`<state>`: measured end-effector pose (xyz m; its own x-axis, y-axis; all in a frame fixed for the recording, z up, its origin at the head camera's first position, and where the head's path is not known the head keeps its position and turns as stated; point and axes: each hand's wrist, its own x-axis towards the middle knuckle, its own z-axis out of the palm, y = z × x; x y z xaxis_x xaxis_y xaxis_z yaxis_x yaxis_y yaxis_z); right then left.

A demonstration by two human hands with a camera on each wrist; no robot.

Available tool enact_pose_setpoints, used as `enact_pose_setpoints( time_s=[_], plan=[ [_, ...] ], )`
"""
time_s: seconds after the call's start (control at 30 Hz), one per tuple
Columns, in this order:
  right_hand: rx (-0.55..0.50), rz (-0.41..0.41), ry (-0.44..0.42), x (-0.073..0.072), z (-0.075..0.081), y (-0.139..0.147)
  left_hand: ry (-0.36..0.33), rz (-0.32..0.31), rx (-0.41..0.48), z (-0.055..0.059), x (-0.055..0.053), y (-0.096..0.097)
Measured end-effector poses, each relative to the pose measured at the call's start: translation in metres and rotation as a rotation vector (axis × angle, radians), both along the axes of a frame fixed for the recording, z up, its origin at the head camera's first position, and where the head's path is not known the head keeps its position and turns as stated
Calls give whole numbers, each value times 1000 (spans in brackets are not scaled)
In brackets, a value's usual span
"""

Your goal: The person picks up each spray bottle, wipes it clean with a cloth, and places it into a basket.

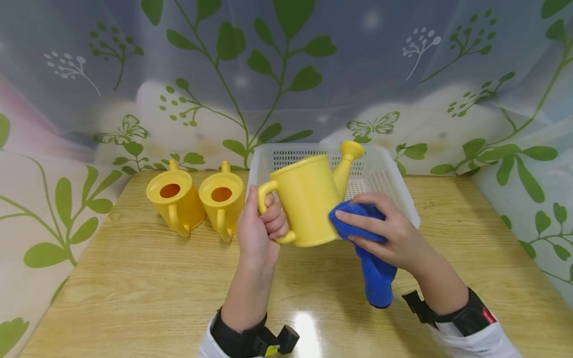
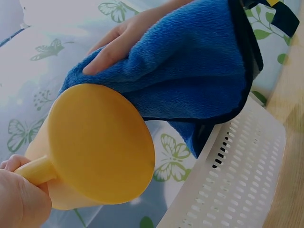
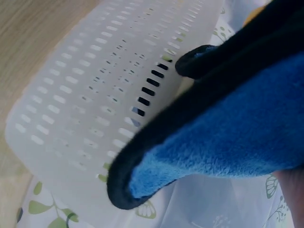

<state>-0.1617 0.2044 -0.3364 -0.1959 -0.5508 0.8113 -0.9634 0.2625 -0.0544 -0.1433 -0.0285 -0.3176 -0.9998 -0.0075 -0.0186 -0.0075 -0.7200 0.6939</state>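
Note:
My left hand [image 1: 261, 226] grips the handle of a yellow watering can [image 1: 309, 201], its fingers curled round it. The can is held up in front of the basket, tilted, with its spout and round rose to the upper right. In the left wrist view the can's flat bottom [image 2: 102, 142] faces the camera. My right hand [image 1: 394, 231] holds a blue cloth [image 1: 358, 223] against the can's lower right side, below the spout. A loose end of the cloth hangs down; in the right wrist view the cloth [image 3: 228, 128] with its dark edging hides most of the hand.
A white perforated plastic basket [image 1: 405, 196] stands behind the held can. Left of it, two more yellow watering cans, one at the far left [image 1: 190, 199] and one beside the basket [image 1: 230, 214], stand upright on the wooden table [image 1: 147, 288]. A leaf-patterned curtain [image 1: 340, 64] hangs behind.

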Motion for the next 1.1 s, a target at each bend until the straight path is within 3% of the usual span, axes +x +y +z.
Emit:
enact_pose_setpoints(
  time_s=[0.4,0.73,1.1],
  plan=[
    [-86,-220,-130,-2,21,-18,14,-82,-21,-3,2,4],
    [-132,-425,-180,-9,36,-30,40,-108,-49,-4,5,6],
    [-110,-351,-115,-7,27,-24,44,-57,-3,-2,4,6]
  ],
)
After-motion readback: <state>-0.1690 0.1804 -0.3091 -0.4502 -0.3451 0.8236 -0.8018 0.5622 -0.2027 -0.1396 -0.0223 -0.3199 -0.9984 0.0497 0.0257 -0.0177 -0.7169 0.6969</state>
